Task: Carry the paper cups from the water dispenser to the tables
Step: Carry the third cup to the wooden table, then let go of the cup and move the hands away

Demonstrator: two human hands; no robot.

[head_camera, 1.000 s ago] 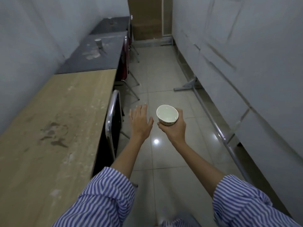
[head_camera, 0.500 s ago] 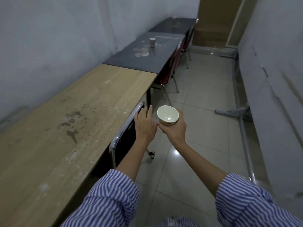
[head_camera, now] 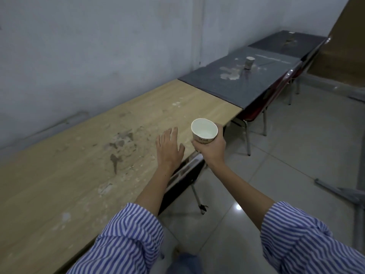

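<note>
My right hand (head_camera: 211, 150) grips a white paper cup (head_camera: 204, 130) with liquid inside, upright, held over the front edge of a long stained wooden table (head_camera: 79, 175). My left hand (head_camera: 169, 150) hovers flat just left of the cup with fingers spread, holding nothing. A second paper cup (head_camera: 249, 63) stands on the dark grey table (head_camera: 256, 80) further along the wall. Another dark table (head_camera: 286, 44) lies beyond that one, with a small object on it too blurred to tell.
A chrome-framed chair (head_camera: 187, 171) is tucked under the wooden table below my hands. A red-seated chair (head_camera: 262, 107) stands at the grey table. Pale tiled floor (head_camera: 296, 155) spreads to the right, with metal bars (head_camera: 339, 190) lying on it. A wall runs behind the tables.
The view has swung left from the aisle toward the tables. Both hands, with the cup, have moved from over the floor to the wooden table's front edge.
</note>
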